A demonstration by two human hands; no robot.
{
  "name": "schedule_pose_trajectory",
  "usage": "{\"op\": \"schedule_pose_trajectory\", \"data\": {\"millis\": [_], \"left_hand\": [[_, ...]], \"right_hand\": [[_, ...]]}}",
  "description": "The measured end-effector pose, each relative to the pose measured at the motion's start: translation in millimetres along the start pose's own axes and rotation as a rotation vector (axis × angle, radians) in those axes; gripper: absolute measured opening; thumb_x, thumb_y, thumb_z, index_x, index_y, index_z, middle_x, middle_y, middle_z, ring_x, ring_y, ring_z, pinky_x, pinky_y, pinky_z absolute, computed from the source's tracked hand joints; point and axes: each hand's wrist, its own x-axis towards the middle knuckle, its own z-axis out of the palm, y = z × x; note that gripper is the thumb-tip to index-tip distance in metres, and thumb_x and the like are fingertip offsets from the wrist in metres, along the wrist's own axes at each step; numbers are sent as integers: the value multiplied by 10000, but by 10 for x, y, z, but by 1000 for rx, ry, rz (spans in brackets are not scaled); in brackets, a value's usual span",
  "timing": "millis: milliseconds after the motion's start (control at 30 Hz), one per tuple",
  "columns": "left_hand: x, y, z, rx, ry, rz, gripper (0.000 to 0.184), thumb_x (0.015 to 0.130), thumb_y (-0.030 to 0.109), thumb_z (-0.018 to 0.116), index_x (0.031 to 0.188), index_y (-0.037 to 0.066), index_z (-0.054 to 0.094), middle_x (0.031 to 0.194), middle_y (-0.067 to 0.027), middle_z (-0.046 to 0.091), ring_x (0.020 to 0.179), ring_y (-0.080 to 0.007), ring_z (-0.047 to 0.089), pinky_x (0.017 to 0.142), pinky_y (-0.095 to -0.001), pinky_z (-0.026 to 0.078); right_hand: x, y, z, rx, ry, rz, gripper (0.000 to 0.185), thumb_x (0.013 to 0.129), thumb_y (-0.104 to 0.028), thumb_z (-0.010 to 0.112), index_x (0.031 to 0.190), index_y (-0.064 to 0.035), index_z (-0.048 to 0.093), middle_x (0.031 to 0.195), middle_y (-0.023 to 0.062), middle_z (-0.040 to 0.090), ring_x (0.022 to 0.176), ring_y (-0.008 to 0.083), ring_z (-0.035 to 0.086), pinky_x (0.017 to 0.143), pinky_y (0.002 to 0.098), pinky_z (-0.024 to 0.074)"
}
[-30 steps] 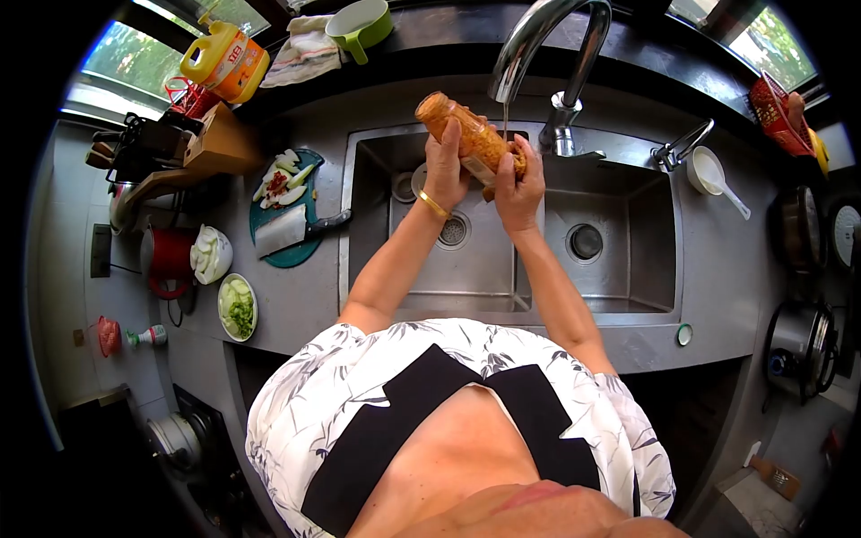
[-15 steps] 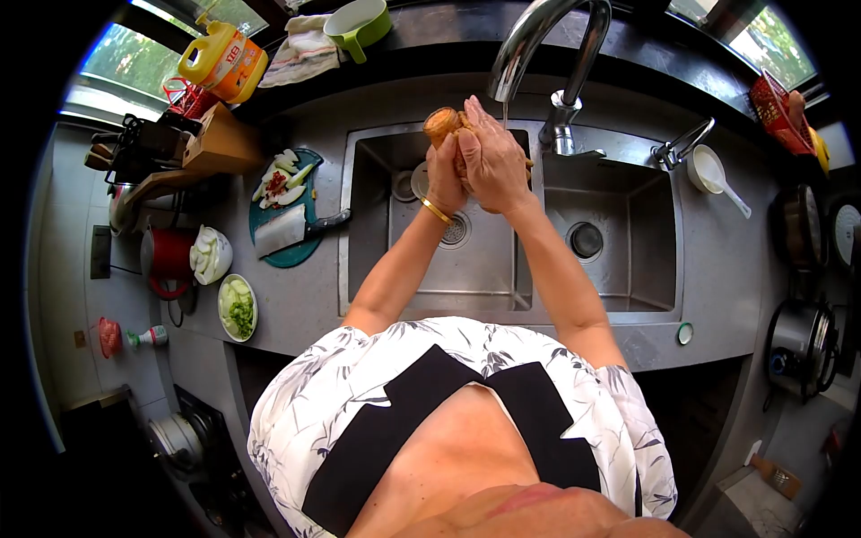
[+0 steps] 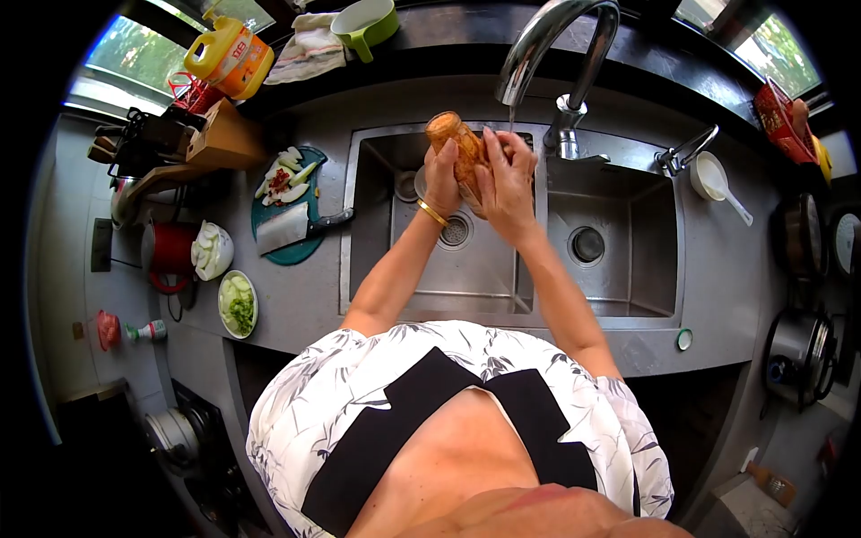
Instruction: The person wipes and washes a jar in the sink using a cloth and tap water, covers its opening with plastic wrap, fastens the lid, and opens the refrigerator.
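A clear cylindrical jar of orange contents (image 3: pixel 467 160) is being held, tilted, above the left basin of the 2-basin stainless-steel sink (image 3: pixel 466 280)! It is clamped in the left hand (image 3: pixel 441 184); the right hand (image 3: pixel 509 184) is pressed to its side, though whether it is clamped cannot be told. From the arched chrome faucet (image 3: pixel 529 61) behind the sink, a thin stream of water (image 3: pixel 512 115) is released near the right fingers. Left of the sink, a black-handled steel cleaver (image 3: pixel 282 229) is laid on a round teal board (image 3: pixel 267 212).
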Motion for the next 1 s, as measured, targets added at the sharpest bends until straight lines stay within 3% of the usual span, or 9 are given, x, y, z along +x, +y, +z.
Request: {"op": "schedule_pose_trajectory", "data": {"millis": [67, 100, 233, 500, 633, 700, 900, 1000], "left_hand": [[-30, 88, 153, 36, -24, 34, 417, 857, 331, 523, 1123, 10, 507, 1022, -67, 588, 922, -150, 589, 827, -282, 484], [-40, 127, 214, 55, -34, 53, 397, 847, 291, 532, 1123, 7, 512, 1020, -58, 584, 916, -139, 582, 821, -272, 478], [5, 136, 306, 64, -39, 117, 386, 830, 251, 513, 1123, 2, 524, 1046, -59, 586, 940, -140, 577, 842, -275, 470], [-35, 323, 365, 250, -80, 183, 326, 842, 195, 498, 1100, -1, 535, 992, -51, 600, 898, -131, 583, 814, -257, 475], [7, 261, 263, 356, -69, 195, 419, 923, 372, 374, 1030, 2, 539, 971, -63, 595, 854, -120, 569, 752, -262, 465], [-26, 252, 266, 276, -66, 201, 366, 908, 317, 461, 1073, -1, 537, 1001, -55, 589, 892, -119, 566, 790, -260, 466], [-65, 244, 314, 255, -11, 140, 373, 895, 296, 519, 1117, -3, 536, 1029, -37, 583, 904, -101, 555, 797, -245, 466], [-106, 175, 294, 241, 7, 162, 359, 877, 273, 524, 1110, 1, 542, 1012, -30, 585, 880, -89, 551, 776, -234, 465]], "right_hand": [[189, 8, 13, 246, 69, 38, 351, 895, -149, 544, 1208, -12, 465, 1142, 183, 417, 980, 318, 443, 887, 381, 378], [274, 23, 38, 354, 106, 34, 257, 863, -111, 589, 1065, -16, 463, 1021, 165, 441, 928, 326, 460, 834, 377, 399], [416, 129, 23, 249, 75, -73, 213, 838, -114, 618, 960, -25, 468, 938, 150, 492, 914, 325, 461, 793, 399, 400], [359, -109, -78, 258, 175, -197, 131, 814, -106, 666, 858, -27, 570, 957, 114, 576, 876, 271, 530, 754, 334, 450], [272, -91, -50, 268, 199, -220, 108, 762, -58, 701, 826, -33, 618, 934, 84, 613, 856, 250, 549, 749, 324, 456], [333, -67, -46, 275, 212, -209, 110, 757, -55, 702, 822, -34, 617, 929, 77, 613, 848, 246, 547, 742, 321, 455], [455, -94, 57, 258, 269, -107, 117, 771, -36, 685, 798, -19, 573, 850, 66, 576, 760, 229, 521, 666, 311, 441], [416, -8, 110, 380, 289, 254, 109, 772, -36, 666, 768, -30, 557, 820, 88, 575, 740, 265, 529, 658, 328, 452]]}}
